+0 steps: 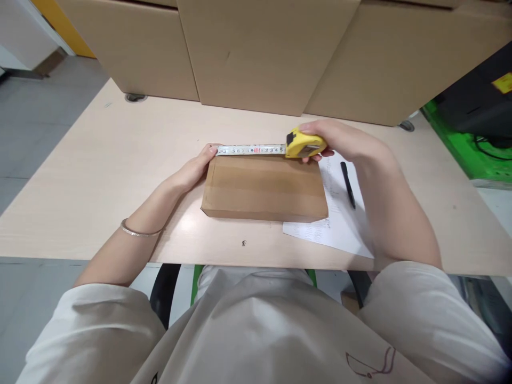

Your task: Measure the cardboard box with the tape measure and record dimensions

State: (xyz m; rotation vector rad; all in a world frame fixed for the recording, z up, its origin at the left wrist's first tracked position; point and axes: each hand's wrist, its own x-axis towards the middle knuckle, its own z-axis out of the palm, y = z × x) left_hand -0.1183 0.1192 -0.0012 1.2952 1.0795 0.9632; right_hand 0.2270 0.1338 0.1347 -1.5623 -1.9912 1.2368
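One flat cardboard box (264, 186) lies mid-worktop (100, 176). One yellow tape measure (298, 144) spans its 12 o'clock edge. The left hand (196, 168) pinches the blade end at 10 o'clock, and the right hand (340, 138) is closed around the case at 2. One pen (348, 184) lies on one paper sheet (340, 224) at 3 o'clock, and three cartons (260, 53) stand at 12.

Counter (100, 176): left part bare, open lane from near edge to back. Three large cardboard boxes (264, 53) wall off far edge. Centre blocked by flat cardboard box (264, 186), tape measure (304, 143) stretched along its far edge. Just right: paper sheet (340, 229) with pen (348, 184); bare strip beyond.
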